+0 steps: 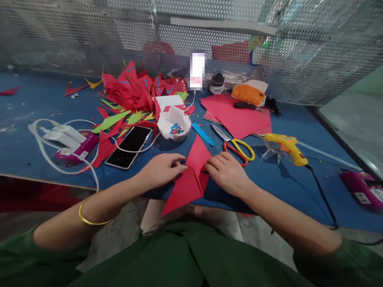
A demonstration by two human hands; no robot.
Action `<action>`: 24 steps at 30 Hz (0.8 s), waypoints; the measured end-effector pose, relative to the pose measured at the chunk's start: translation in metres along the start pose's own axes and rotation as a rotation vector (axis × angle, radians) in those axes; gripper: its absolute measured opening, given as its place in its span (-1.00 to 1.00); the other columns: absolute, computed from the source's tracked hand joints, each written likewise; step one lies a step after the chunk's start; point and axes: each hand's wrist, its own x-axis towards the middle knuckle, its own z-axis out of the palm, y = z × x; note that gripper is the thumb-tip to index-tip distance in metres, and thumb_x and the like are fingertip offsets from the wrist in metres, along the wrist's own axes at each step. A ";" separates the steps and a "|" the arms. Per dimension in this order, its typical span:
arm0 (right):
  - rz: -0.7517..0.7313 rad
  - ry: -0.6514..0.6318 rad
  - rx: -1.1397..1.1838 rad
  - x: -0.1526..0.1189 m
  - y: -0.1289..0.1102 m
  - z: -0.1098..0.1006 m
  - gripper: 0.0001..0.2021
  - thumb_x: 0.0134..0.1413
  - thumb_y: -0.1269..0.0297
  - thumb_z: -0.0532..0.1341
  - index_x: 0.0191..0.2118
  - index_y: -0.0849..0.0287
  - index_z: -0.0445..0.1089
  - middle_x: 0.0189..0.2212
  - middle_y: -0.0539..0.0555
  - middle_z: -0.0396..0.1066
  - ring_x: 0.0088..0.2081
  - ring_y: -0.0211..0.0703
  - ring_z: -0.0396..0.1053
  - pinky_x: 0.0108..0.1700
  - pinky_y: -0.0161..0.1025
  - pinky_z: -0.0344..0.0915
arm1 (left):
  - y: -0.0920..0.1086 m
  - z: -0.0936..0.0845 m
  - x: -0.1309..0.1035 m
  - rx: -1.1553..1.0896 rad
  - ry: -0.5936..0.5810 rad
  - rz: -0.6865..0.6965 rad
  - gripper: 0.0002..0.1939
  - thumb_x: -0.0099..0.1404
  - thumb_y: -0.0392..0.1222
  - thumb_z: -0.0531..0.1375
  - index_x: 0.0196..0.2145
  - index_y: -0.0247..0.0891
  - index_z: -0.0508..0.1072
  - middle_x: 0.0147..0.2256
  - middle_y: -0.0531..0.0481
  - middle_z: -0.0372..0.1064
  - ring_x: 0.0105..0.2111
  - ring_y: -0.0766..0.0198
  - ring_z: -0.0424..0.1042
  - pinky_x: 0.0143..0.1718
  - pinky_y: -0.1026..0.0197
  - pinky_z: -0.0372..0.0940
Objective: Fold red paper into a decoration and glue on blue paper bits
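A piece of red paper point(187, 186), folded into pointed flaps, lies at the table's front edge with one tip hanging over it. My left hand point(161, 169) pinches its left edge between thumb and fingers. On the opposite edge, the curled fingers of my right hand point(229, 173) hold the paper, their tips partly hidden. Just beyond my right hand are scissors point(235, 143) with one yellow and one red handle. A blue strip point(203, 134) lies past the paper's upper point. Behind it, a white bowl point(174, 123) contains small blue and red bits.
Red folded shapes point(128, 89) and scraps pile up at the back left. A black-screened phone point(130, 147), white cables and a purple power strip point(80, 147) lie left. Red sheets point(239, 115), a yellow glue gun point(287, 145) and its cord occupy the right. Perforated metal point(179, 36) backs the table.
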 end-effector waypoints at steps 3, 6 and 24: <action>0.087 -0.029 0.073 -0.005 -0.005 -0.001 -0.80 0.33 0.40 0.10 -0.21 0.24 0.48 -0.28 0.14 0.52 -0.29 -0.09 0.36 -0.10 -0.12 0.20 | 0.006 -0.006 -0.001 0.500 0.335 0.262 -0.72 0.35 -0.20 0.15 -0.02 -0.22 0.52 -0.06 -0.13 0.51 -0.15 0.08 0.51 -0.23 0.14 0.30; 0.187 -0.033 0.182 -0.009 -0.007 -0.001 -0.81 0.31 0.40 0.10 -0.17 0.23 0.48 -0.24 0.14 0.53 -0.24 -0.07 0.38 -0.11 -0.11 0.21 | 0.011 0.003 0.013 0.464 0.191 0.467 -0.85 0.32 -0.30 0.18 -0.22 -0.23 0.56 -0.15 -0.04 0.52 -0.14 0.16 0.49 -0.16 0.19 0.29; 0.759 -0.031 0.694 -0.005 -0.005 0.006 -0.93 0.19 0.33 0.28 -0.33 0.16 0.47 -0.32 0.07 0.42 -0.26 -0.11 0.40 -0.21 -0.15 0.31 | -0.005 0.026 0.044 0.167 0.054 0.421 -0.92 0.17 -0.22 0.38 -0.42 -0.23 0.56 -0.36 0.06 0.46 -0.35 0.30 0.41 -0.33 0.24 0.18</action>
